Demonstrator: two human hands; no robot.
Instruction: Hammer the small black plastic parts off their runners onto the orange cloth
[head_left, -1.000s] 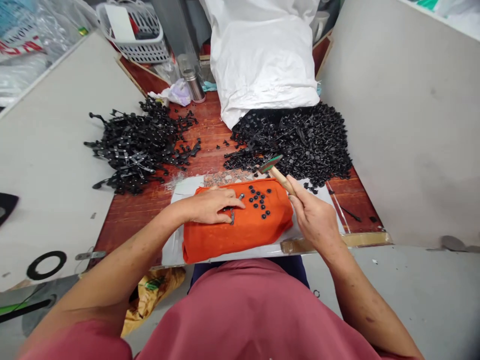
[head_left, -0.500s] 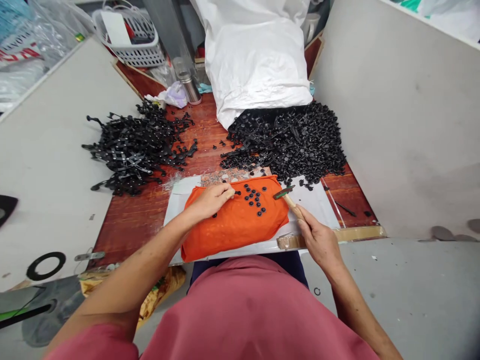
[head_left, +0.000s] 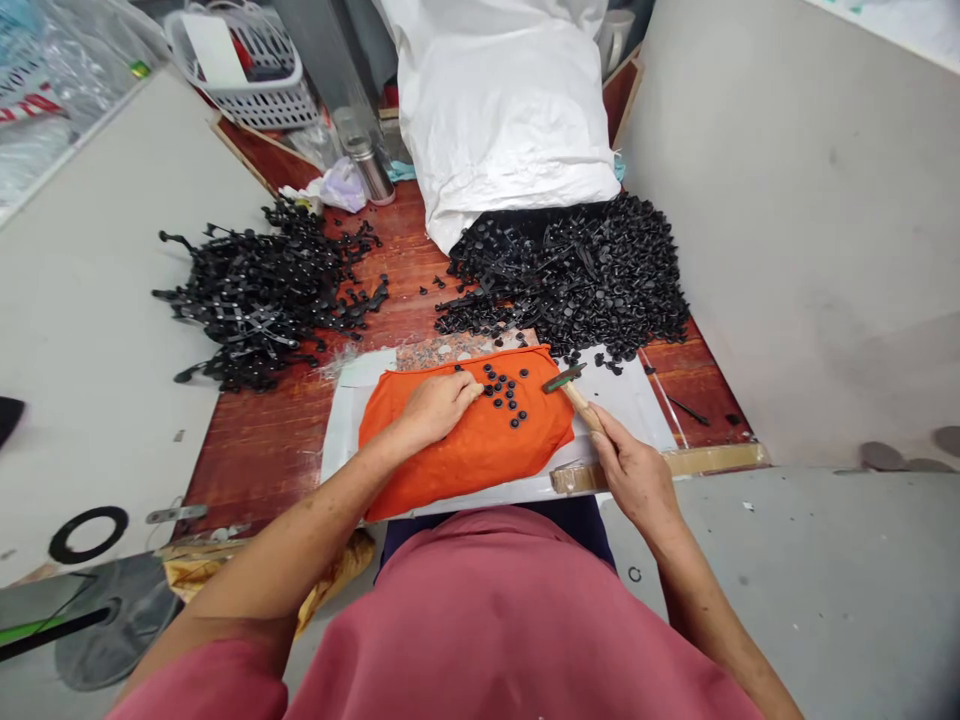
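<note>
An orange cloth lies across the work surface in front of me, with several small round black rubber pieces scattered over its upper right part. The fingertips of my left hand are pinched together low over the cloth, at a small black rubber piece on the edge of that cluster. In my right hand is a hammer, gripped round its light wooden handle. Its dark, greenish head is over the cloth's right edge, to the right of the black pieces.
A big heap of black rubber pieces spills from a white sack behind the cloth. At the left is a tangled pile of black strips. A steel flask and a white basket are at the back. Pale panels flank the table.
My left hand has moved right and slightly down across the cloth, bringing its fingertips to the cluster of black pieces. The hammer stays in my right hand, nearly unmoved. The view has shifted slightly.
</note>
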